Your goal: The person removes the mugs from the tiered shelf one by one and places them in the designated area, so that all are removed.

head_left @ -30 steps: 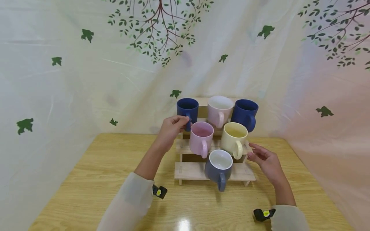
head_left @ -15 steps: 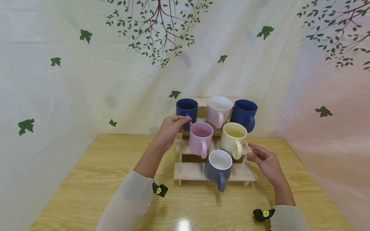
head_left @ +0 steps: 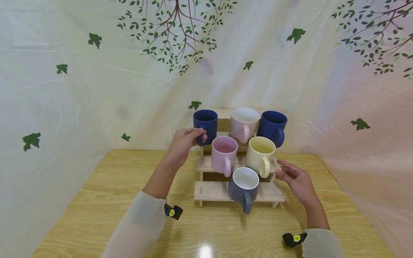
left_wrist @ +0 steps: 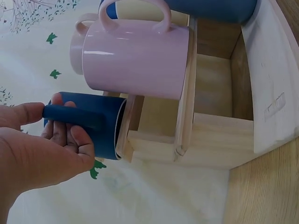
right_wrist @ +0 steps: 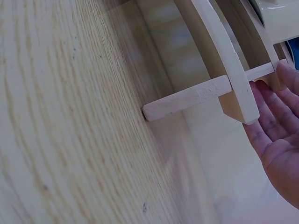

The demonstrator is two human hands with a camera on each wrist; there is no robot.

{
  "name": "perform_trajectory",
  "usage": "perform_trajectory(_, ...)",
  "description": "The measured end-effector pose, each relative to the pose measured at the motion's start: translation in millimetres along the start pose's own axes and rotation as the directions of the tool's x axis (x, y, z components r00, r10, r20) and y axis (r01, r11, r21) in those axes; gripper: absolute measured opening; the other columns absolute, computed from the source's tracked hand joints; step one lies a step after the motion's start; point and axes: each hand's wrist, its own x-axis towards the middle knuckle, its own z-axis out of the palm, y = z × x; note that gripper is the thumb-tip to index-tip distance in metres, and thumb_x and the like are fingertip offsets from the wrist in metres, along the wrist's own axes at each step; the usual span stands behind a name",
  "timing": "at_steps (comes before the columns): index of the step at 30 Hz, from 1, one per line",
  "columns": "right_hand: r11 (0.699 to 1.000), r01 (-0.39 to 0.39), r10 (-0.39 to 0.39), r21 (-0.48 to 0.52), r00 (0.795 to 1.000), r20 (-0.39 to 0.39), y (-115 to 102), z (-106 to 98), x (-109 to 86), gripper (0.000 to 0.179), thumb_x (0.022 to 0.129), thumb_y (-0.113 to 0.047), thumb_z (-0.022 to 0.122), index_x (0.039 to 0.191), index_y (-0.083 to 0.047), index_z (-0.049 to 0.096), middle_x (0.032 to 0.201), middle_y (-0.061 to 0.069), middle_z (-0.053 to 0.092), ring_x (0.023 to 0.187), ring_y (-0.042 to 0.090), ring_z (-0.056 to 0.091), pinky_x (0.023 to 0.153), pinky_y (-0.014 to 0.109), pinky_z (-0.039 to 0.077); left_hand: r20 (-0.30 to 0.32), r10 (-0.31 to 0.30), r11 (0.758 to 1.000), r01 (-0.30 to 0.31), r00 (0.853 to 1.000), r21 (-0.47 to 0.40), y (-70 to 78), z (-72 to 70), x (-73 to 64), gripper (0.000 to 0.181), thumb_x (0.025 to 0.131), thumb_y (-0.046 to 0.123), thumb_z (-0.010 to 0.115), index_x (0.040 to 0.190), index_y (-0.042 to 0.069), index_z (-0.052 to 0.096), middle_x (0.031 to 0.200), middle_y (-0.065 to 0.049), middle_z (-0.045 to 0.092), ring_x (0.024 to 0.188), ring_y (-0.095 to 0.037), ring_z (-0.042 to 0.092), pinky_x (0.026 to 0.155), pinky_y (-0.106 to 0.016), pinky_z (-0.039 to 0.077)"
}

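Note:
My left hand [head_left: 181,143] pinches the handle of a dark blue mug [head_left: 209,123] at the left end of the stepped wooden rack's [head_left: 209,191] top shelf. In the left wrist view, the mug's base meets the shelf's end; contact is hard to tell. Beside it stand a pale pink mug [head_left: 242,125] and another dark blue mug [head_left: 272,125]. A pink mug [head_left: 222,161] and a yellow mug [head_left: 258,159] sit on the middle shelf. The lowest shelf bears a grey-blue mug [head_left: 242,193]. My right hand [head_left: 298,182] holds the middle shelf's right end between thumb and fingers.
The rack stands on a wood-grain table [head_left: 129,208]. Behind it hangs a pale curtain [head_left: 145,89] printed with leaves and branches. The mugs stand close together, handles mostly facing the front.
My left hand and the left dark blue mug have shifted slightly left, widening the gap to the pale pink mug. The right hand and the other mugs stay in place.

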Motion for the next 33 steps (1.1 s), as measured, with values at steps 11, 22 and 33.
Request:
perform_trajectory(11, 1.0, -0.02, 0.02, -0.013, 1.0, 0.006, -1.0, -0.1, 1.4, 0.061, 0.1, -0.039, 0.067, 0.151, -0.009, 0.051, 0.138, 0.023, 0.055, 0.096, 0.004, 0.071, 0.086, 0.017, 0.055, 0.004, 0.064, 0.996, -0.064, 0.998, 0.061, -6.6, -6.9, -2.7, 0.03, 0.107, 0.022, 0.058, 0.118, -0.002, 0.071, 0.104, -0.014, 0.071, 0.099, -0.026, 0.064, 0.107, -0.04, 0.048)
perform_trajectory(22, 0.999, -0.035, 0.035, -0.015, 0.999, 0.007, 1.0, 0.7, 1.4, 0.065, 0.098, -0.044, 0.068, 0.15, -0.01, 0.052, 0.139, 0.021, 0.055, 0.097, 0.004, 0.071, 0.088, 0.019, 0.055, -0.04, 0.08, 0.996, -0.078, 0.996, 0.043, -6.9, -15.7, -4.9, 0.034, 0.106, 0.025, 0.058, 0.117, -0.006, 0.071, 0.104, -0.017, 0.07, 0.101, -0.027, 0.065, 0.113, -0.044, 0.041)
perform_trajectory(33, 0.999, -0.042, 0.042, -0.021, 0.999, 0.005, -2.7, -0.2, -0.6, 0.064, 0.098, -0.043, 0.068, 0.151, -0.012, 0.051, 0.143, 0.022, 0.054, 0.097, 0.002, 0.07, 0.087, 0.015, 0.053, -0.117, 0.103, 0.994, -0.098, 0.988, 0.046, -8.4, -52.0, -5.7, 0.039, 0.106, 0.023, 0.058, 0.123, -0.011, 0.066, 0.097, -0.005, 0.072, 0.106, -0.025, 0.067, 0.115, -0.039, 0.039)
